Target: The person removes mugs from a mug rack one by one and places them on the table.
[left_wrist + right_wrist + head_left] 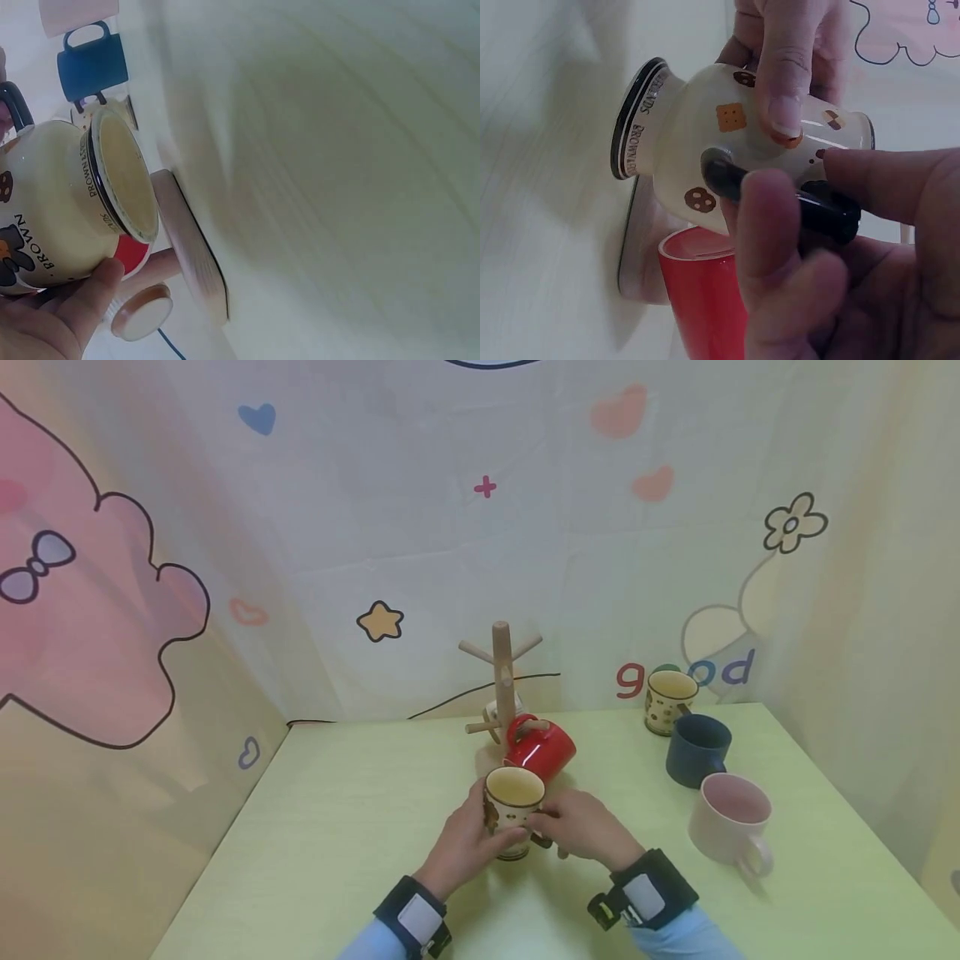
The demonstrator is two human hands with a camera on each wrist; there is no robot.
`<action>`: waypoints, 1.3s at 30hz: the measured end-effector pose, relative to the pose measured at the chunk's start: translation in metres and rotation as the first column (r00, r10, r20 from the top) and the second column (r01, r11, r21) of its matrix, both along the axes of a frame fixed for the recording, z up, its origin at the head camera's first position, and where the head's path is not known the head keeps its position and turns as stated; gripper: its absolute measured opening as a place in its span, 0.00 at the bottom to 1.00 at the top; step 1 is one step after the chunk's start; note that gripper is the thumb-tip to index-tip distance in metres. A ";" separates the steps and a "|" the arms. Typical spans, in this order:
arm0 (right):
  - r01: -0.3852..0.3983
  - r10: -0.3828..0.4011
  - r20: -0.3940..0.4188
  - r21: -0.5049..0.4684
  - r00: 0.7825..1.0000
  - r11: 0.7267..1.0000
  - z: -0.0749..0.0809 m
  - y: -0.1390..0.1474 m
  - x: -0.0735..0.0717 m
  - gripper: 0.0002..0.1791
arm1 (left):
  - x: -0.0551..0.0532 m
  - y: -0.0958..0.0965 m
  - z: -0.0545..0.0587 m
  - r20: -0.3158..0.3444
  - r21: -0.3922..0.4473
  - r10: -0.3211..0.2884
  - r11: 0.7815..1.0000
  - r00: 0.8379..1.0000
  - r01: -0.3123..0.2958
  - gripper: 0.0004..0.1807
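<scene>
Both hands grip a cream mug near the wooden rack

Glossy cream-coloured mug with brown cookie prints, dark rim and black handle (510, 814) is in front of the pale wooden mug rack with side pegs (502, 652). Mouth up, base clear of the table; underside visible in left wrist view. Left hand (468, 841) curls round the mug body, thumb on the near side. Right hand (588, 825) has its fingers bent about the black handle, thumb tip at the mug body; exact contact of each finger partly hidden.

Glossy red mug (546, 752) hangs tilted, handle over a lower peg, right behind the held mug. Pale mug with brown base (146, 319) also at the rack, mostly behind the post in head view; cannot tell how it is held there.

Right part of the pale yellow-green table (337, 827), back to front in a loose row: second cream mug with brown spots (667, 706), dark blue mug (697, 750), pale pink mug (723, 827), all upright. Black strap (652, 889) on the right wrist, another on the left, light blue sleeves (375, 942) below. Backdrop: white cloth with cartoon prints (420, 527).
</scene>
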State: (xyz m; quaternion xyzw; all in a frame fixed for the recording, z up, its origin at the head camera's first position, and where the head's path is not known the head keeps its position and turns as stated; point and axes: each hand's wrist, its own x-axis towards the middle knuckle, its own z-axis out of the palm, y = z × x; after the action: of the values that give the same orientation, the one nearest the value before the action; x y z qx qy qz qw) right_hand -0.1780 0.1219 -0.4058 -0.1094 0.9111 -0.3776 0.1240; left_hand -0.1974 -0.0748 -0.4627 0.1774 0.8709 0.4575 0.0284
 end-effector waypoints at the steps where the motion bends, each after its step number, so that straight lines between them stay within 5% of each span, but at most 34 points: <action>1: 0.004 -0.004 -0.001 -0.009 1.000 1.000 0.001 0.001 0.000 0.09 | 0.000 0.001 0.001 0.001 0.001 -0.004 1.000 1.000 0.004 0.53; 13: 0.106 -0.107 -0.019 -0.030 0.994 0.994 0.011 0.009 0.001 0.10 | -0.003 0.003 0.013 -0.047 -0.058 -0.056 0.997 0.997 0.053 0.51; 18: 0.141 -0.142 -0.024 -0.039 0.990 0.989 0.025 0.023 0.001 0.11 | -0.010 -0.009 0.011 -0.035 -0.123 0.009 0.992 0.999 -0.013 0.47; 21: 0.173 -0.174 -0.029 -0.027 0.984 0.985 0.037 0.036 -0.001 0.13 | -0.016 -0.021 0.006 -0.041 -0.229 0.063 0.971 0.997 -0.070 0.47; 24: 0.200 -0.200 -0.044 -0.018 0.979 0.980 0.048 0.052 -0.003 0.15 | -0.022 -0.033 0.001 -0.088 -0.387 0.121 0.911 0.989 -0.146 0.47; 31: 0.303 -0.304 -0.215 -0.038 0.928 0.952 0.064 0.085 -0.013 0.19 | -0.023 -0.057 -0.001 -0.239 -0.657 0.166 0.698 0.957 -0.285 0.43; 35: 0.373 -0.364 -0.313 -0.033 0.877 0.927 0.063 0.097 -0.024 0.21 | -0.020 -0.062 0.002 -0.239 -0.719 0.136 0.641 0.961 -0.270 0.42; 39: 0.436 -0.419 -0.327 -0.025 0.847 0.900 0.050 0.102 -0.042 0.23 | -0.021 -0.062 0.000 -0.207 -0.739 0.130 0.628 0.970 -0.242 0.41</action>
State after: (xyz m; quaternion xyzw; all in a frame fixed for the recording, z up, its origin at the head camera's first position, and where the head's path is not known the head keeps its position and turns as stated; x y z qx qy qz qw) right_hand -0.2200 0.2242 -0.3562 0.0387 0.9294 -0.3497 -0.1119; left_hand -0.2184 -0.1371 -0.4628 0.0885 0.9953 0.0382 -0.0060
